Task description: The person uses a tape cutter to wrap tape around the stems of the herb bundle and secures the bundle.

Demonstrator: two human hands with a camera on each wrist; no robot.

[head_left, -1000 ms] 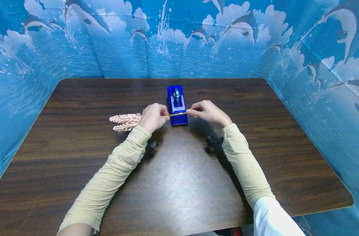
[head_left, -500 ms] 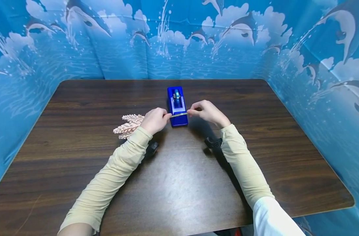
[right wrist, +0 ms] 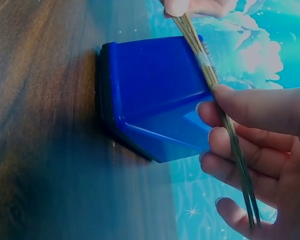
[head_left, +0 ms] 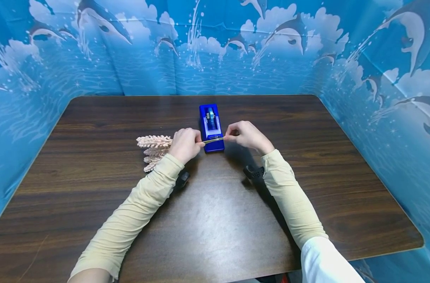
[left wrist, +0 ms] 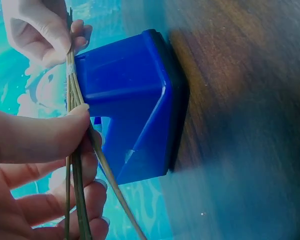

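Note:
My left hand (head_left: 184,144) pinches a thin bundle of brownish-green flower stems (head_left: 213,140) between thumb and fingers. At its left end, pale pink flower spikes (head_left: 154,141) fan out, partly hidden by that hand and sleeve. Fingertips of my right hand (head_left: 247,135) pinch the bundle closer to its cut ends. Between both hands, a short piece of clear tape (left wrist: 71,68) lies around the stems. Just behind the bundle stands a blue tape dispenser (head_left: 213,148) with a roll in it; in the right wrist view its side (right wrist: 155,75) shows beyond the stems.
The dark wood-grain table (head_left: 215,220) carries everything. A blue dolphin-print curtain (head_left: 215,59) hangs behind and along the sides. Black devices sit under the left wrist (head_left: 182,179) and right wrist (head_left: 254,172).
The pink spikes have turned and spread lower. My left hand has shifted slightly, and the stems now slope down to the left. My right hand keeps its pinch, nearly in place.

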